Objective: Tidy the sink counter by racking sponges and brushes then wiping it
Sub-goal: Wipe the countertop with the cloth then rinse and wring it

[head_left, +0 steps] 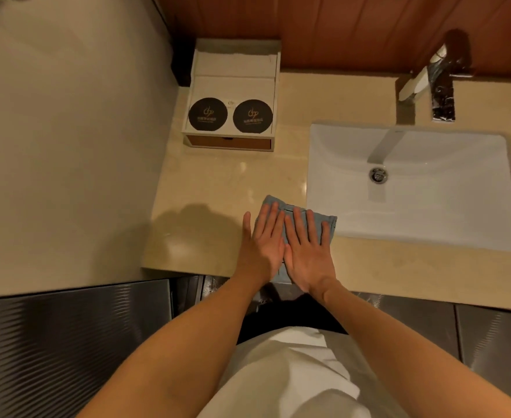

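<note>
Step in hand: wiping, judged from the pose. Folded blue-grey cloth (332, 222) lies on the desk (218, 182) near its front edge, pressed flat under left hand (263, 236) and right hand (308, 248), fingers straight, hands side by side. White basin (429, 212) sits just right of the right hand. No sponge or brush in view, perhaps already racked. Next: sweep the cloth outward over the bare desk, keeping even pressure.

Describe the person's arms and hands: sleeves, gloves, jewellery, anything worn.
Both arms are bare as far as the picture shows them, with no sleeves in view. The left hand and the right hand wear no gloves. No ring, watch or bracelet shows on the visible fingers or wrists. A white fabric garment covers the torso.
</note>
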`<state>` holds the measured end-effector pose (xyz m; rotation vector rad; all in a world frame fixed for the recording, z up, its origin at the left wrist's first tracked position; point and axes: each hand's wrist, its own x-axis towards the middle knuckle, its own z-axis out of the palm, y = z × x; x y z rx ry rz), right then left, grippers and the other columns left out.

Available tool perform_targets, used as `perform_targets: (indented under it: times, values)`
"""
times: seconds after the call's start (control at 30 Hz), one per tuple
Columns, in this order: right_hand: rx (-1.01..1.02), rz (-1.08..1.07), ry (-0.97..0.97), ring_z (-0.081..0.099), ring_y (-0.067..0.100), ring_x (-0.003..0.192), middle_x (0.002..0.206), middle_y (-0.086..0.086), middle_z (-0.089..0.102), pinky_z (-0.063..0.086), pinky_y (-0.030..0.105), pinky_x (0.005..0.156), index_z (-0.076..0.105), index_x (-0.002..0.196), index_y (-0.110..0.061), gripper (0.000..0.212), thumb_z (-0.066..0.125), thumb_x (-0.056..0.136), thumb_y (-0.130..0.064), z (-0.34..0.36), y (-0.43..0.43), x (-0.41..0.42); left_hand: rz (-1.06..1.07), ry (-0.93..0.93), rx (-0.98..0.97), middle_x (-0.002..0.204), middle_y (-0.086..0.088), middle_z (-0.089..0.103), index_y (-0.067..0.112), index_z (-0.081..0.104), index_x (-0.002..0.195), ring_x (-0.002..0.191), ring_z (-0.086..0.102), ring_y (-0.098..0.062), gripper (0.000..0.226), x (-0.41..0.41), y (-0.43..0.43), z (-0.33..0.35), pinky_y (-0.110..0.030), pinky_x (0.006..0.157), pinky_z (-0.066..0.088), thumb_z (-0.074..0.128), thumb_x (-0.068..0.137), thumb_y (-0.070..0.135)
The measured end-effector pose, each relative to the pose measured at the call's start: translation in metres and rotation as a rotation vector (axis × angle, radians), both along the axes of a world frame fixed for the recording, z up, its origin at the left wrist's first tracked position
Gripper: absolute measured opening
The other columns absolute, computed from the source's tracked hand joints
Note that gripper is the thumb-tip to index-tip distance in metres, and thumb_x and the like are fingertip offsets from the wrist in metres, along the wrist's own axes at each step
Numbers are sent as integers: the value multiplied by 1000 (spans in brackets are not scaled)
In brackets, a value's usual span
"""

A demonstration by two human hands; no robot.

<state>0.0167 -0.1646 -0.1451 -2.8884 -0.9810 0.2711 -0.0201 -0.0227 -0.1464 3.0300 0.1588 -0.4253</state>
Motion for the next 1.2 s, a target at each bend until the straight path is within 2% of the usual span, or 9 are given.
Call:
perform_targets:
  times: [0.07, 0.17, 0.33, 0.4, 0.57, 0.67, 0.83, 1.0, 1.2]
  values:
    - [-15, 5, 5, -5, 36, 154, 168, 13, -3, 10, 62, 120, 4, 161, -12, 64, 13, 105, -40, -1, 8, 12, 4, 13, 15, 161, -11, -33, 10, -23, 156, 152, -27, -30, 69, 13, 6, 2, -59, 121, -9, 6, 103, 44]
    - [-17, 8, 5, -9, 36, 154, 168, 12, -6, 10, 62, 120, 0, 161, -13, 64, 17, 106, -41, -3, 19, 28, 17, -32, 15, 163, -12, -26, 9, -19, 156, 154, -20, -31, 68, 26, 17, -1, -57, 123, -5, 1, 101, 44]
    - [-21, 60, 13, -12, 35, 154, 168, 10, -8, 7, 61, 121, -3, 161, -14, 68, 17, 106, -47, -3, 37, 63, 65, -192, -38, 169, -15, 3, 6, 10, 161, 157, 2, -33, 68, 52, 31, -8, -54, 125, 4, 12, 105, 44]
    - [-19, 60, 4, -12, 35, 154, 168, 10, -8, 7, 60, 121, -2, 161, -14, 67, 18, 106, -47, -4, 43, 76, 72, -215, -37, 169, -16, 8, 5, 16, 161, 157, 4, -33, 67, 63, 36, -10, -55, 125, 5, 18, 106, 43]
    - [-40, 110, -10, -12, 33, 154, 169, 9, -6, 7, 60, 121, -1, 161, -16, 68, 25, 107, -48, -5, 52, 102, 137, -158, -7, 170, -14, 0, 8, 8, 162, 157, -4, -32, 70, 83, 42, -10, -55, 125, 5, 17, 106, 48]
    - [-47, 162, -20, -11, 33, 154, 169, 9, -6, 6, 60, 121, 1, 162, -16, 69, 28, 107, -48, -4, 59, 121, 187, -178, -5, 170, -13, 3, 8, 12, 162, 157, -2, -32, 69, 95, 46, -11, -54, 125, 3, 18, 105, 48]
    - [-65, 239, -51, -9, 34, 154, 169, 9, -3, 6, 60, 121, 4, 162, -17, 68, 29, 106, -48, -4, 65, 141, 258, -207, -5, 169, -14, 10, 8, 17, 161, 157, 4, -31, 68, 107, 47, -11, -53, 126, 6, 33, 106, 43]
    - [-88, 279, -81, -9, 35, 154, 169, 10, -2, 5, 60, 122, 5, 162, -17, 67, 26, 107, -49, -6, 70, 153, 274, -154, 12, 170, -13, -1, 9, 4, 162, 156, -7, -31, 69, 114, 51, -8, -53, 126, 1, 22, 106, 44]
    - [-55, 241, -72, -12, 33, 154, 169, 10, -5, 5, 58, 123, 1, 161, -16, 65, 17, 106, -46, -3, 83, 136, 269, -96, 37, 169, -12, -14, 11, -10, 161, 155, -15, -30, 71, 103, 63, -5, -54, 124, 2, 14, 105, 47]
